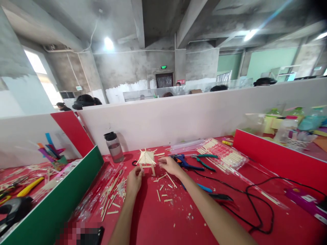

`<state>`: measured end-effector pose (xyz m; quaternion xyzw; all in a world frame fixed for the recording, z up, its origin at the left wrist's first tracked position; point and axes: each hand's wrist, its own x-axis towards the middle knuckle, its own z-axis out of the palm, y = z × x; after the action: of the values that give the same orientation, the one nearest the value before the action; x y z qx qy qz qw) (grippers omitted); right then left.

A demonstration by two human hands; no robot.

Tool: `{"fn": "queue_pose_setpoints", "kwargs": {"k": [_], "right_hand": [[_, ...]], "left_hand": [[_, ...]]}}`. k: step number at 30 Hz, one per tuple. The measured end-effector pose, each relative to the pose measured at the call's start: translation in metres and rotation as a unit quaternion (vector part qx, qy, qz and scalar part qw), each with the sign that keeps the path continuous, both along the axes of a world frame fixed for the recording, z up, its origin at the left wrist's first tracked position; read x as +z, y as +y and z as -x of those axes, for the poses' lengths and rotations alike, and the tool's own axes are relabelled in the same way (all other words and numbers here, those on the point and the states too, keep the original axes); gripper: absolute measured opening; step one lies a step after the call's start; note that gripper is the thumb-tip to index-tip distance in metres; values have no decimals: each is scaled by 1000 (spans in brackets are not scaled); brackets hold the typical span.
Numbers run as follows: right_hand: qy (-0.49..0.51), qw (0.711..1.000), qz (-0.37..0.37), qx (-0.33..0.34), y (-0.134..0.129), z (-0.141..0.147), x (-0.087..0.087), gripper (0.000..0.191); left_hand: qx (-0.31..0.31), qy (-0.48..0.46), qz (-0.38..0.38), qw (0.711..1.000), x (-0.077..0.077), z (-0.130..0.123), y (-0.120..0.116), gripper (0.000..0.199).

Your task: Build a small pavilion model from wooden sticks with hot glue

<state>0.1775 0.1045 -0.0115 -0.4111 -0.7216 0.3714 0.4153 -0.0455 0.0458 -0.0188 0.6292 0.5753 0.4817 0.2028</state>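
A small model pavilion (146,158) made of pale wooden sticks, with a peaked roof on thin legs, stands upright on the red tabletop ahead of me. At its left side is my left hand (134,178), fingers curled and closed at a front leg; the exact fingertip contact is partly hidden. My right hand (168,165) is just off the pavilion's right side, fingers stretched towards it and apart, holding nothing. Short cut stick pieces (163,195) and crumbs are scattered in front of the model.
A water bottle (114,148) stands behind on the left. Loose sticks (108,200) and plastic wrap lie left. To the right are blue-handled pliers (190,166), green-handled pliers (206,156), bundled sticks (222,153), a black cable (249,200) and a purple tool (302,200). Low dividers (61,200) flank the table.
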Motion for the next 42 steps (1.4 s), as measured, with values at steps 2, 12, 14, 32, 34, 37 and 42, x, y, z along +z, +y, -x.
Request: {"fn": "queue_pose_setpoints", "kwargs": {"k": [2, 12, 14, 32, 34, 37, 42], "right_hand": [[-19, 1000, 5, 9, -1, -2, 1, 29], [-151, 986, 7, 70, -14, -8, 15, 19], [-185, 976, 9, 115, -17, -12, 20, 13], [-381, 889, -20, 253, -33, -9, 43, 6], [-387, 884, -7, 263, -35, -8, 47, 8], [-407, 856, 41, 316, -38, -4, 51, 16], [-480, 819, 14, 312, -47, 8, 53, 8]], "left_hand": [[13, 6, 2, 1000, 1, 0, -1, 23], [68, 87, 29, 993, 11, -6, -10, 21], [82, 108, 34, 990, 14, -8, -11, 19], [57, 183, 32, 981, 20, -17, -14, 25], [50, 181, 27, 982, 20, -19, -14, 24], [50, 173, 29, 983, 21, -20, -15, 23], [37, 162, 29, 986, 19, -19, -14, 23]]}}
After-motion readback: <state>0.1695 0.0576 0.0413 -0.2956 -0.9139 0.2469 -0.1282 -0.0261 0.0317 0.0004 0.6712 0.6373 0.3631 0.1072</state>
